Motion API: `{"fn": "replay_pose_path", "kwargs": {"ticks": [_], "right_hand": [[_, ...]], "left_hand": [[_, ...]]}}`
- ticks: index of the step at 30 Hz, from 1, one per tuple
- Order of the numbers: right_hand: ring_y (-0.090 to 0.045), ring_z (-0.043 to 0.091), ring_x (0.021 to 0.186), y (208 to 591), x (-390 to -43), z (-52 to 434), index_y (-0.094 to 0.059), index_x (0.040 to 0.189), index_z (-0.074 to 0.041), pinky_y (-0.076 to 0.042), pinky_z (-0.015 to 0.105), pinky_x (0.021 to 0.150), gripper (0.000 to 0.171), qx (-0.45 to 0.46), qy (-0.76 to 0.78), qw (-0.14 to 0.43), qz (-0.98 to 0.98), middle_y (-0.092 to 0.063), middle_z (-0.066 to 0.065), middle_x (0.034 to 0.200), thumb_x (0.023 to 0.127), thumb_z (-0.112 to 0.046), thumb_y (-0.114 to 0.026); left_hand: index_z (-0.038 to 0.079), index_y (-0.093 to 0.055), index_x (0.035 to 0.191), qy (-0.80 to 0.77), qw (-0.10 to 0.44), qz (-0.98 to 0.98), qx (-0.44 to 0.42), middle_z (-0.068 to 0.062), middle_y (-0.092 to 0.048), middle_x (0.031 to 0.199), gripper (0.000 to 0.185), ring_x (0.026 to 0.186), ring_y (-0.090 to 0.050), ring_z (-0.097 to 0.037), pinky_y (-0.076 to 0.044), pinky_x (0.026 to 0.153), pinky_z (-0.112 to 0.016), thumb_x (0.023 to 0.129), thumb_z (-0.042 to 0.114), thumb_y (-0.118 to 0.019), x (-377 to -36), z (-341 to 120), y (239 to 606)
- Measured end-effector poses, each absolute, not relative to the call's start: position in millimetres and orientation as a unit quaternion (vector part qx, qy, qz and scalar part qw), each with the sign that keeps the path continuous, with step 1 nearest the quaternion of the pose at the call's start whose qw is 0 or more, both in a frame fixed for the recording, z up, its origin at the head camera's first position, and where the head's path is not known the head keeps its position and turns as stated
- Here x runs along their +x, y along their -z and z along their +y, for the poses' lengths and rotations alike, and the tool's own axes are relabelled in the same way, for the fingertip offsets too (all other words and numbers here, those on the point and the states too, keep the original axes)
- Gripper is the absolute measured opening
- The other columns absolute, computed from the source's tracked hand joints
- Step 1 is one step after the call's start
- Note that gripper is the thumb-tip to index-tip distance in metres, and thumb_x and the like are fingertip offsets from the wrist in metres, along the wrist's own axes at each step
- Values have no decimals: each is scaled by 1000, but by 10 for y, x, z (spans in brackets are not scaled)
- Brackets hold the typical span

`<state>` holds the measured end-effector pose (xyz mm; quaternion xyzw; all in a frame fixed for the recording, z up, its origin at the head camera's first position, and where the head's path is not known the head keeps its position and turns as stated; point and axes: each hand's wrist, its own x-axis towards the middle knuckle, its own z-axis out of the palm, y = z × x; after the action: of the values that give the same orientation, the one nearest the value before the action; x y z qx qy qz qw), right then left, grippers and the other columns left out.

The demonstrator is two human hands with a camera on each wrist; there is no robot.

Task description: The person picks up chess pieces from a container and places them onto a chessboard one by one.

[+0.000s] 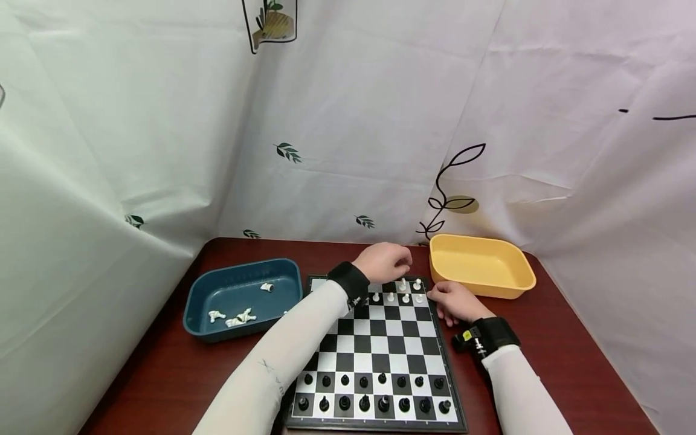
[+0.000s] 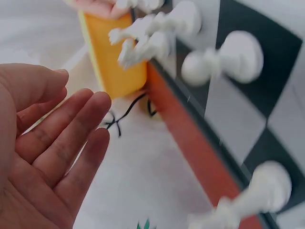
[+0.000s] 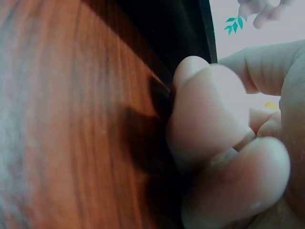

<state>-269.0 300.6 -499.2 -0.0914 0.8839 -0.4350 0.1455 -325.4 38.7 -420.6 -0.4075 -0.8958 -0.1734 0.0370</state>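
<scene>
A black-and-white chessboard [image 1: 380,344] lies on a dark wooden table [image 1: 163,374]. Black pieces [image 1: 364,402] fill its two near rows. A few white pieces [image 1: 403,285] stand at the far right corner. My left hand [image 1: 387,261] hovers over the far edge beside them. In the left wrist view that hand [image 2: 57,143] is flat with straight fingers and holds nothing, with blurred white pieces [image 2: 224,59] close by. My right hand [image 1: 454,302] lies on the table with curled fingers [image 3: 209,124] pressed against the board's right edge [image 3: 176,38].
A yellow tub [image 1: 489,289] stands at the far right of the board, with nothing visible inside. A dark blue tub [image 1: 228,332] at the left holds several loose white pieces [image 1: 239,317]. Draped leaf-print sheets close off the table's back and sides.
</scene>
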Motion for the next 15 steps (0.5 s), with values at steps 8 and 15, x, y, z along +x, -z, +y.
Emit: {"fn": "replay_pose_path", "kwargs": {"ticks": [8, 15], "right_hand": [[-58, 19, 44, 4974, -2673, 2984, -63, 90, -7, -42, 30, 43, 31, -79, 433, 148, 886, -64, 7, 66, 112, -29, -62], [-58, 19, 44, 4981, -2667, 2996, -62, 90, -7, -42, 30, 43, 31, -83, 430, 144, 887, -64, 7, 66, 112, -29, -62]], "left_hand": [[16, -80, 125, 213, 57, -896, -385, 1, -80, 121, 17, 106, -74, -14, -57, 94, -32, 112, 21, -70, -3227, -36, 3959], [19, -82, 122, 219, 84, -905, -355, 3, -80, 116, 15, 103, -74, -14, -58, 90, -35, 111, 21, -71, -3274, -431, 3938]]}}
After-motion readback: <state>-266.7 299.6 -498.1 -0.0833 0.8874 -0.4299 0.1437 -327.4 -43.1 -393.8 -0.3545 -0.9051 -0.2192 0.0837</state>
